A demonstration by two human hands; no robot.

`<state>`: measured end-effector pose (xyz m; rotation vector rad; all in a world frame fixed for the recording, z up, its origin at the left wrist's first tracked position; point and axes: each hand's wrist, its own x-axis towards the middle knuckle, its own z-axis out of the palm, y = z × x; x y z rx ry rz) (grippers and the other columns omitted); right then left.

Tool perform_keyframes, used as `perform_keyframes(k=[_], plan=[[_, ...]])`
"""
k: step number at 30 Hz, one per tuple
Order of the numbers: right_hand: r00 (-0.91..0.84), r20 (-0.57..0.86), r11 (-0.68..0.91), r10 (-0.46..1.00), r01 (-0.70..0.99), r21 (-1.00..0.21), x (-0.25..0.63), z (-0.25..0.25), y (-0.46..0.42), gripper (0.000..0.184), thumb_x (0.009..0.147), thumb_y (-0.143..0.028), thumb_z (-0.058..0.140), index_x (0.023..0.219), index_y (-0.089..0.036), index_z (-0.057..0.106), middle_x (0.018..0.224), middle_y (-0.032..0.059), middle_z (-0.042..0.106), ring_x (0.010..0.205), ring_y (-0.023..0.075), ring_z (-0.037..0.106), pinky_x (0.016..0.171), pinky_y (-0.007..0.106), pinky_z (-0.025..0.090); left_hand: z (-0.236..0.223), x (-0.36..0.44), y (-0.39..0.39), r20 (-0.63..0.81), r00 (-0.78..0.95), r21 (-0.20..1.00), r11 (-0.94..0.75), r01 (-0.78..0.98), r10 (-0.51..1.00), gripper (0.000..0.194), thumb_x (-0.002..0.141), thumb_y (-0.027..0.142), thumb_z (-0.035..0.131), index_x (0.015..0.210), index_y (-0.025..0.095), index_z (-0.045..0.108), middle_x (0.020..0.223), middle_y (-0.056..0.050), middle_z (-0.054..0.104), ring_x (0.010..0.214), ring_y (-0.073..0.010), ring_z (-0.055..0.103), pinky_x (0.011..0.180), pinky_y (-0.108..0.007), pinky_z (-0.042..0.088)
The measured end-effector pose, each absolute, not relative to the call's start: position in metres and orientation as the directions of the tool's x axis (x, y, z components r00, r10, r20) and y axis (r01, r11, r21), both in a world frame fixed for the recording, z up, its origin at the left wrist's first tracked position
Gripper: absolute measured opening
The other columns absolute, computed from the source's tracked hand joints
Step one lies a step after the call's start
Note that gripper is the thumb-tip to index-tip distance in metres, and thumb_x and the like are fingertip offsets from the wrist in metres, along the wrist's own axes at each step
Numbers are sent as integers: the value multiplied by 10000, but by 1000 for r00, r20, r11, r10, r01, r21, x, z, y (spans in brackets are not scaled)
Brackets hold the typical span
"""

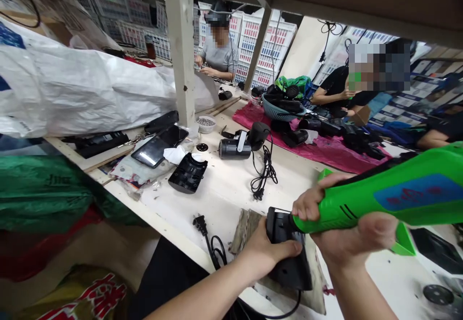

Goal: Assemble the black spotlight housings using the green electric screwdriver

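My left hand [261,251] is wrapped round a black plastic housing [293,272] with a cord at its lower end, pressing it down on a worn cloth pad [315,296]. A bright green electric screwdriver [347,203] with a blue label is gripped in my right hand [342,243]. Its front end meets the upper part of the housing; the bit and any screw there are hidden. A black plug and cord [201,224] lie on the table left of the pad. Farther back is an open black shell [188,173], its hollow side up.
On the white table stand a black cylindrical lamp-like unit [234,149], a coiled cord [265,170], a phone [159,147] and a bowl of small metal parts [206,124]. A blue basket [277,111] sits on pink cloth. A post [183,49] rises behind. Other people work opposite.
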<state>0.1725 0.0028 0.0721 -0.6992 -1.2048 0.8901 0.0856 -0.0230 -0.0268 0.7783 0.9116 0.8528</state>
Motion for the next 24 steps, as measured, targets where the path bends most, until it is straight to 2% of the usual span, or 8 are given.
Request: perform_keyframes(k=[5, 8, 12, 16, 22, 24], plan=[[232, 504, 538, 832, -118, -834, 167, 71, -6, 575, 589, -714, 696, 871, -219, 621, 453, -49, 549, 383, 140, 466, 430, 287, 401, -27, 86, -22, -343, 373, 826, 466, -316, 862, 560, 585, 266, 772, 1073, 164, 518, 998, -77, 663, 997, -286, 595, 888, -385, 430], [314, 534, 594, 785, -135, -793, 165, 62, -9, 575, 574, -718, 706, 867, -230, 623, 450, -61, 537, 368, 127, 430, 412, 272, 371, -30, 87, -20, -347, 346, 841, 453, -297, 872, 538, 577, 260, 786, 1041, 164, 531, 1018, -92, 667, 1002, -293, 601, 893, -386, 426], [290, 515, 574, 807, -180, -799, 166, 57, -6, 591, 535, -760, 697, 811, -243, 621, 430, -67, 520, 349, 126, 421, 389, 268, 368, -32, 85, -19, -361, 319, 843, 453, -290, 876, 483, 600, 272, 781, 1013, 191, 545, 1017, -78, 674, 997, -286, 610, 884, -374, 430], [280, 601, 651, 748, -137, -747, 173, 61, -12, 614, 662, -782, 557, 949, -243, 623, 451, -64, 528, 360, 136, 441, 405, 295, 411, -25, 82, -21, -354, 380, 798, 488, -355, 855, 484, 601, 265, 776, 1026, 211, 552, 966, -41, 684, 976, -261, 618, 877, -351, 436], [355, 638, 701, 684, -77, -709, 181, 66, -27, 550, 718, -733, 567, 995, -261, 623, 471, -62, 541, 357, 146, 461, 399, 312, 428, -17, 80, -23, -385, 416, 743, 544, -390, 824, 498, 565, 246, 786, 1015, 212, 575, 870, -20, 690, 884, -241, 618, 844, -344, 436], [337, 632, 691, 697, -82, -718, 184, 68, -31, 444, 773, -643, 582, 1016, -273, 616, 488, -59, 557, 375, 155, 490, 415, 323, 452, -18, 80, -24, -390, 412, 734, 548, -401, 823, 512, 558, 270, 800, 1020, 212, 588, 879, -30, 696, 882, -246, 621, 854, -354, 433]])
